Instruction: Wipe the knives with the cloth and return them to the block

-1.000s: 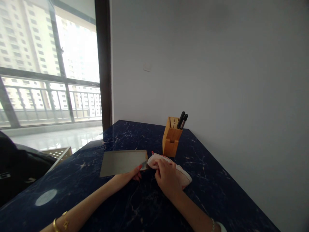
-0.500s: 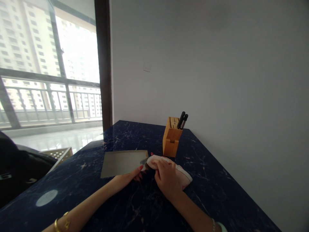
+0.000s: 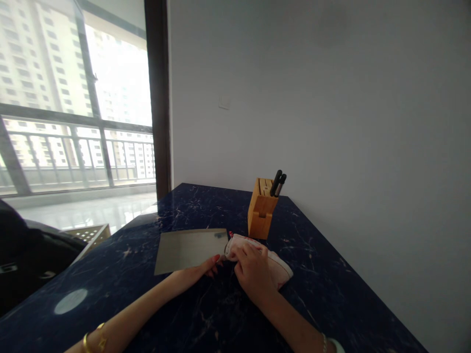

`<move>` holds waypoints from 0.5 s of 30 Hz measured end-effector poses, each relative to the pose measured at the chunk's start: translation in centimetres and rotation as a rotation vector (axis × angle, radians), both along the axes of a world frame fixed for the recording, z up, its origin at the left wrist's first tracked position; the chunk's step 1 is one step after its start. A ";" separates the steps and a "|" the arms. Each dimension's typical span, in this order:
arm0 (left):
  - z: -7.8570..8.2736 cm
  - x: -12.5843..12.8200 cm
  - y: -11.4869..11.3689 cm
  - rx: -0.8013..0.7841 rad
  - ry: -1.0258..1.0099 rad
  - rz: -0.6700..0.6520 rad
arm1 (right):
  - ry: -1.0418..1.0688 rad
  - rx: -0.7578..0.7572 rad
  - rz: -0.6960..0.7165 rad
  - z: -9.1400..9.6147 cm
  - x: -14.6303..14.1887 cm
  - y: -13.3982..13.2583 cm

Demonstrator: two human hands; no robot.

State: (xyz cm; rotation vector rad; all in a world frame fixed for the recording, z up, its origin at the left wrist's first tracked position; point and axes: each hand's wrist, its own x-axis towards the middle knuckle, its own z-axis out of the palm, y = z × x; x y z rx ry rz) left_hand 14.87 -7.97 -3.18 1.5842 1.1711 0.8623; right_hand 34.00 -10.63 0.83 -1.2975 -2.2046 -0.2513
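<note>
A broad, rectangular cleaver [image 3: 189,247] is in front of me, its shiny blade pointing left. My left hand [image 3: 209,266] grips it near the lower right corner of the blade, with the thumb on top and the other fingers partly hidden. My right hand [image 3: 255,269] is closed on a pink-and-white cloth [image 3: 280,267], bunched against the right end of the cleaver. The cloth and fingers cover that end, so the handle is mostly hidden. Just behind the cloth stands a wooden knife block [image 3: 260,215] with black-handled knives [image 3: 278,184] in its slots.
Everything rests on a dark blue marble-patterned table [image 3: 217,208]. A grey-white wall [image 3: 316,122] runs behind it and along its right side. On the left are a large window [image 3: 121,98], a black item [image 3: 33,260] and a beige perforated basket [image 3: 93,235].
The cleaver's blade has tilted slightly, its lower left corner dropping and the dark reflection near my fingers shifting. My left thumb moved a little lower, and my right hand and cloth shifted slightly.
</note>
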 end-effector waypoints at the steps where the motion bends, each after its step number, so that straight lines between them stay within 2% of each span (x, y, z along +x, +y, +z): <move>1: 0.0 0.1 0.0 0.003 0.003 0.005 | -0.001 0.007 -0.009 0.0 0.0 0.0; 6: 0.5 -0.2 -0.5 0.032 0.028 0.052 | 0.010 0.011 -0.061 0.0 0.2 0.2; 11: 0.7 -0.6 -0.4 0.075 0.063 0.157 | 0.056 0.010 -0.144 -0.5 0.8 1.1; 15: 0.5 -0.8 -0.1 0.024 0.056 0.199 | 0.093 -0.003 -0.148 -0.9 1.2 1.8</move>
